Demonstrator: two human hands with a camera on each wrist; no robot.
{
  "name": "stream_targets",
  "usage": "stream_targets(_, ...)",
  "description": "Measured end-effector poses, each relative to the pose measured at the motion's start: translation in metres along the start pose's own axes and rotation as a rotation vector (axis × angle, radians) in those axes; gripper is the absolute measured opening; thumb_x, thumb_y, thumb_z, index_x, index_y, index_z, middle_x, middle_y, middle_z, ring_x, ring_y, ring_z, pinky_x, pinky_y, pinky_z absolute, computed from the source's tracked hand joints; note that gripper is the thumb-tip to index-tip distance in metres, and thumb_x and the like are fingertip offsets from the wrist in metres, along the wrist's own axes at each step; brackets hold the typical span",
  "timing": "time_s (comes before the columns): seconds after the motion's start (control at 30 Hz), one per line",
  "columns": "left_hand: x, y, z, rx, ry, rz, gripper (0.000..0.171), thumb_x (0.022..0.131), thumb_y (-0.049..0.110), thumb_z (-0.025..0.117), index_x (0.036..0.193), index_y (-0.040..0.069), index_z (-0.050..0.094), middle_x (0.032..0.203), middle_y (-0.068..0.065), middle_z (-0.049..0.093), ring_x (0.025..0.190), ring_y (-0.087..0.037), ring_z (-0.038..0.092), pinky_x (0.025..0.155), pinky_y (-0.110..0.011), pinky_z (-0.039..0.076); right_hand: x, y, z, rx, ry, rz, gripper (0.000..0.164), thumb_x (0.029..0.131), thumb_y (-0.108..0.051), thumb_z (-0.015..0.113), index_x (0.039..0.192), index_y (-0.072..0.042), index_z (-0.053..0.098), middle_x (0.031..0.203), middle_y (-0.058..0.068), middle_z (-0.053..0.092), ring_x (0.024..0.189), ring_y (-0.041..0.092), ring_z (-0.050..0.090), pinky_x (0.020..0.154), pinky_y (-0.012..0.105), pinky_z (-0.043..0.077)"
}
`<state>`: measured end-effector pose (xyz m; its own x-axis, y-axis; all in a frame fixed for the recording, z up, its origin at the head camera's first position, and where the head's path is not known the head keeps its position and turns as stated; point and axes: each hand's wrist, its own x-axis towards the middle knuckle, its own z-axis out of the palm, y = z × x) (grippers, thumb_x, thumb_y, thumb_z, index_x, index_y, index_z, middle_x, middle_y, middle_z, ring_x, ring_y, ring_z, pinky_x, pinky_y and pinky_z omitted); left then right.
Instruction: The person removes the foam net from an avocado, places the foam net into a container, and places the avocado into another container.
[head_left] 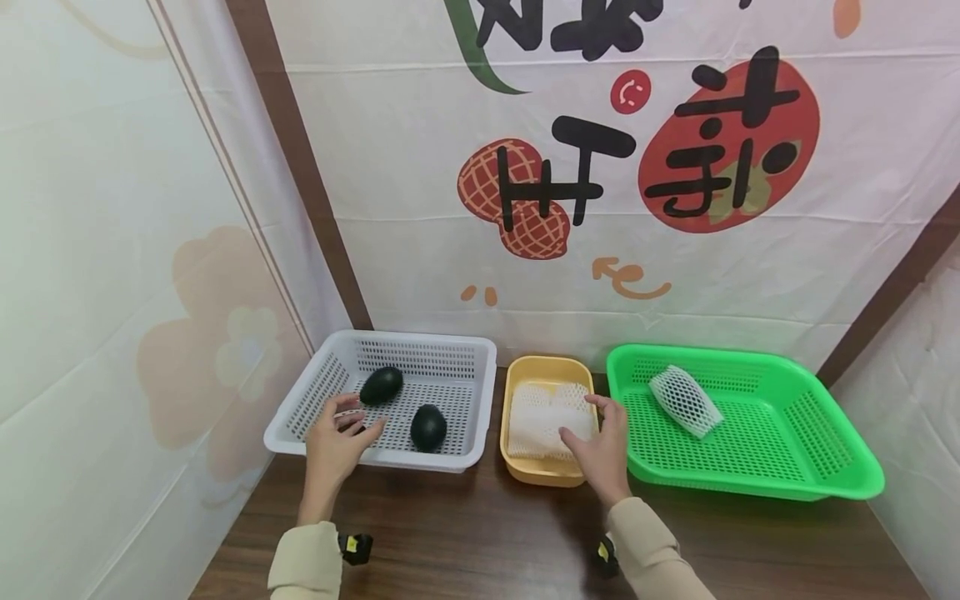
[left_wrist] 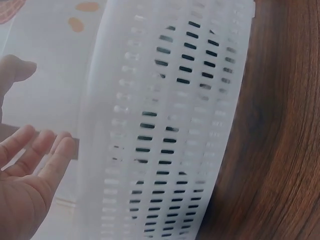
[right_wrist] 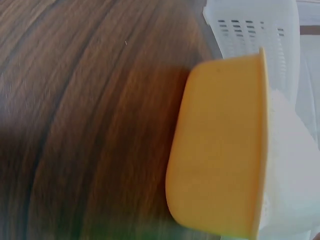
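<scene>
My left hand (head_left: 334, 440) hovers at the near left side of a white slotted basket (head_left: 472, 454), fingers spread and apart from the thumb. In that basket lie a dark green avocado (head_left: 382, 386) and a second avocado (head_left: 428, 427); another dark patch shows partly behind my fingers. Through the slots in the left wrist view, dark shapes (left_wrist: 157, 145) appear. My right hand (head_left: 606, 450) is over the right side of a yellow tub (head_left: 543, 475), thumb and fingers apart above white foam net sleeves (head_left: 547, 421). These sleeves (right_wrist: 290, 165) bulge past the tub's rim in the right wrist view.
A green basket (head_left: 840, 467) stands to the right, holding one rounded foam net sleeve (head_left: 686, 402). All containers rest on a dark wooden table (head_left: 465, 542), against a printed cloth backdrop (head_left: 405, 208). Another cloth wall (head_left: 97, 333) rises at the left.
</scene>
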<state>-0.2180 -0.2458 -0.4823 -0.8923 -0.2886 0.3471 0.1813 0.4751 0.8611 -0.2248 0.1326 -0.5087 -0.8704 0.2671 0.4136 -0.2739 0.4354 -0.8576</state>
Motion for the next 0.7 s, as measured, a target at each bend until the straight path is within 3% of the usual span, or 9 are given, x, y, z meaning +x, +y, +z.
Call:
stream_targets(0.23, -0.003, 0.000, -0.006, -0.032, 0.027, -0.023, 0.054, 0.076, 0.008, 0.084, 0.121, 0.002, 0.055, 0.112, -0.013, 0.061, 0.099, -0.028, 0.063, 0.084, -0.024, 0.055, 0.004, -0.001, -0.011, 0.028, -0.020, 0.050, 0.054, 0.074, 0.001, 0.080, 0.122, 0.000, 0.056, 0.120, 0.019, 0.045, 0.105, 0.030, 0.043, 0.085, 0.041, 0.042)
stream_targets(0.4, -0.007, 0.000, -0.009, -0.053, 0.025, -0.039, 0.055, 0.077, 0.010, 0.083, 0.123, 0.004, 0.055, 0.113, -0.011, 0.061, 0.100, -0.030, 0.063, 0.082, -0.020, 0.054, 0.000, -0.005, -0.022, 0.171, -0.044, 0.045, 0.040, 0.079, 0.005, 0.075, 0.114, 0.004, 0.056, 0.106, 0.015, 0.055, 0.093, 0.028, 0.051, 0.071, 0.025, 0.047)
stream_targets(0.47, -0.009, 0.004, -0.011, -0.059, 0.026, -0.037, 0.055, 0.076, 0.009, 0.083, 0.123, 0.004, 0.055, 0.113, -0.011, 0.061, 0.099, -0.028, 0.063, 0.083, -0.021, 0.054, -0.004, -0.006, -0.026, 0.242, -0.141, -0.006, 0.035, 0.078, 0.008, 0.074, 0.108, 0.006, 0.056, 0.098, 0.017, 0.058, 0.086, 0.028, 0.055, 0.065, 0.024, 0.050)
stream_targets(0.6, -0.013, 0.024, -0.015, -0.083, 0.038, -0.004, 0.053, 0.075, 0.002, 0.082, 0.121, -0.002, 0.056, 0.109, -0.016, 0.061, 0.091, -0.017, 0.064, 0.081, -0.029, 0.056, -0.014, -0.003, -0.026, 0.294, -0.447, -0.035, 0.031, 0.077, 0.007, 0.075, 0.103, 0.005, 0.058, 0.091, 0.020, 0.060, 0.081, 0.027, 0.060, 0.063, 0.029, 0.057)
stream_targets(0.7, -0.017, 0.039, -0.018, -0.108, 0.035, 0.005, 0.050, 0.076, -0.002, 0.080, 0.119, -0.007, 0.055, 0.108, -0.019, 0.060, 0.088, -0.010, 0.063, 0.081, -0.030, 0.057, -0.018, 0.003, -0.023, 0.270, -0.512, 0.040, 0.034, 0.077, 0.004, 0.077, 0.106, 0.002, 0.059, 0.096, 0.020, 0.061, 0.089, 0.030, 0.061, 0.073, 0.034, 0.059)
